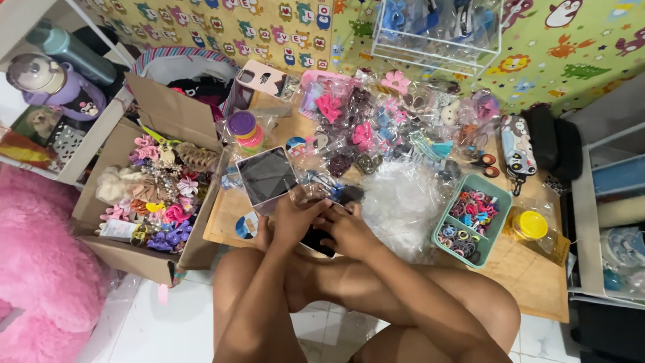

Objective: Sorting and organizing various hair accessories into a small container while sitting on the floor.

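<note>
Matt cardboard box (176, 114), smooth wooden board (531, 269), crinkly glossy plastic bags (403, 195), fluffy pink cloth (40, 269).

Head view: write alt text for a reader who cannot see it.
Seen from above, a seated person's left hand and right hand together grip a small black object at the edge of a low wooden table strewn with bagged hair accessories. A teal plastic tray of hair ties sits right, a cardboard box of hair clips left.

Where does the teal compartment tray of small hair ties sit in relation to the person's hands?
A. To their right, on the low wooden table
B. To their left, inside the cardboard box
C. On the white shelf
A: the teal tray rests on the wooden table, right of both hands.
</note>
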